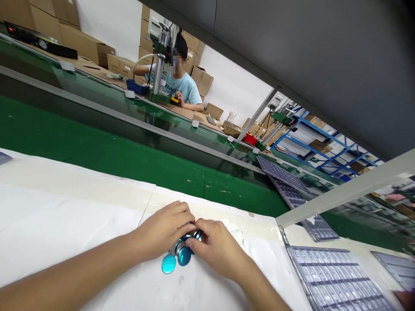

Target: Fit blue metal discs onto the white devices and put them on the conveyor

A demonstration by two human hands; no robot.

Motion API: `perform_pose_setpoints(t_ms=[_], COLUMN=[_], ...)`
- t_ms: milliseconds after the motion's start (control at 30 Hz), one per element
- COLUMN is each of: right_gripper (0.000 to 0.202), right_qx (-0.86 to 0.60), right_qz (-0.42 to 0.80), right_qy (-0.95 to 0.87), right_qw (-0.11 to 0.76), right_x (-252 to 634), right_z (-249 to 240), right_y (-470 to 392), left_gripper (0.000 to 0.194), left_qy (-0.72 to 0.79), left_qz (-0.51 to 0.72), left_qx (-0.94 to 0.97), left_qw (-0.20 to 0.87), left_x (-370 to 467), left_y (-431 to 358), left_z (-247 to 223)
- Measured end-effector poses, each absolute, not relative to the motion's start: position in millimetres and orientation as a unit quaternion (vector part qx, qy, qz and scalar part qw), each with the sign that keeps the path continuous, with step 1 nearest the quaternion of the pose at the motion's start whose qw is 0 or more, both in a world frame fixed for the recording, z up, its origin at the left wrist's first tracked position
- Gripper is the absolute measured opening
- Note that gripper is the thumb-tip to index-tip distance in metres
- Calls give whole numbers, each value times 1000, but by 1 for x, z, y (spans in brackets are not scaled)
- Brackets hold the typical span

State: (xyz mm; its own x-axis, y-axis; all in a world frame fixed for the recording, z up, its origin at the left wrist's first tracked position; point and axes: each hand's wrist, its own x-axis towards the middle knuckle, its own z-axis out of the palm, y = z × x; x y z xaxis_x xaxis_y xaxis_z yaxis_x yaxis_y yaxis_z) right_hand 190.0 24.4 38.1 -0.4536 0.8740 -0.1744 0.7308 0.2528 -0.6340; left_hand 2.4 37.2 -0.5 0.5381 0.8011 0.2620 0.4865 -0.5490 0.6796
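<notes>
A small heap of shiny round metal discs [184, 256], blue-faced with silvery rims, lies on the white-covered table [123, 285]. My left hand [168, 229] curls over the heap from the left, its thumb along the upper discs. From the right, my right hand [215, 246] closes in with its thumb on the discs and its fingers bent behind them. The fingertips of both hands meet at the far side, hiding part of the heap. One flat blue disc [169, 264] rests apart at the near left, untouched by either hand.
A green conveyor belt [97, 134] runs beyond the table. Clear compartment trays [340, 276] sit at the right, past a slanting white post [343, 190]. A grey shelf [292, 52] hangs overhead. Across the belt, a person [184, 90] sits at a press [158, 65].
</notes>
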Motion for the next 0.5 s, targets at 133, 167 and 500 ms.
perform_pose_setpoints(t_ms=[133,167,500], right_gripper=[10,10,20], right_qx=[-498,-491,-459], right_qz=[336,334,150], right_qy=[-785,-787,-852], right_qw=[149,169,200], right_x=[191,192,183], right_z=[40,41,51], right_y=[25,24,4], left_gripper=[29,29,34], left_qy=[393,404,361], left_qz=[304,319,443], left_qx=[826,815,259], left_qw=[267,266,778], left_x=[0,0,37], left_y=[37,36,-11], left_z=[7,11,41])
